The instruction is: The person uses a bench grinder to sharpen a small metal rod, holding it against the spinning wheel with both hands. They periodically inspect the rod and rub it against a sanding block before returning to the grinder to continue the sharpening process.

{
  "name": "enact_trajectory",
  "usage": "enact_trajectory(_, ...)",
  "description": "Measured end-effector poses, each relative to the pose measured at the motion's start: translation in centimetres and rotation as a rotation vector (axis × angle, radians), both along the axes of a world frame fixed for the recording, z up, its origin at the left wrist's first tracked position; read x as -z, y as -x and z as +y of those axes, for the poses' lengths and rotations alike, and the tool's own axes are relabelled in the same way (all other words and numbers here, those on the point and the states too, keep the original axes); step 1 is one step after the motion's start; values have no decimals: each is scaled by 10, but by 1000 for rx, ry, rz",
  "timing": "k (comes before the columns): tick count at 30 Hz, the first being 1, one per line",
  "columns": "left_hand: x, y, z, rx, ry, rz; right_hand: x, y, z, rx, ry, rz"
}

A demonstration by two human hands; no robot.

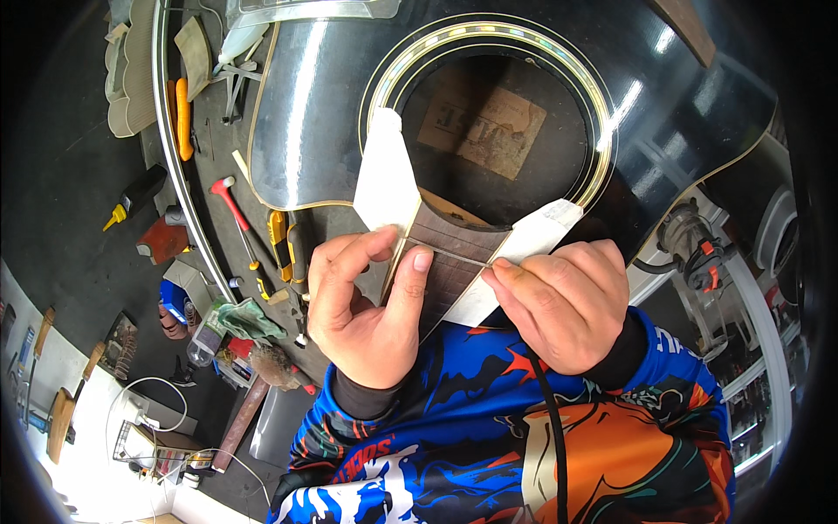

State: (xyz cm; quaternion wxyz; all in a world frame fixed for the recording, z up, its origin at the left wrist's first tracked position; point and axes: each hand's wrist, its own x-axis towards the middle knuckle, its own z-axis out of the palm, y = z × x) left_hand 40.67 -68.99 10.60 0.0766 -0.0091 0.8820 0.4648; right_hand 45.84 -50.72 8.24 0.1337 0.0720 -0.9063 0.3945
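A black acoustic guitar (305, 113) lies with its neck toward me. A thin metal fret wire (450, 254) spans the dark fretboard (436, 225) crosswise, near the soundhole. My right hand (567, 306) pinches its right end between thumb and fingertips. At the wire's left end is my left hand (371, 306), thumb and index finger apart, thumb tip by the wire over the fretboard. White protective sheets cover the top on both sides of the fretboard, one on the left (387, 170) and one on the right (534, 234). Whether the wire sits in its slot I cannot tell.
Left of the guitar lie a red-headed hammer (229, 196), yellow-and-black tools (279, 244), an orange-handled tool (183, 122) and a green cloth (249, 319). Brushes (118, 345) lie farther left. A power tool (690, 240) stands at right. A black cord (550, 410) hangs before my chest.
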Motion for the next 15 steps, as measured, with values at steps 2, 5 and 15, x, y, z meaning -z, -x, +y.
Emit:
enact_trajectory(2, 1, 0, 0, -1, -3, 3, 0, 0, 0, 3, -2, 2)
enact_trajectory(5, 0, 0, 0, -3, 0, 0, 0, 0, 0, 2, -3, 0)
enact_trajectory(15, 0, 1, 0, 7, 7, 8, 1, 0, -1, 22, 8, -1)
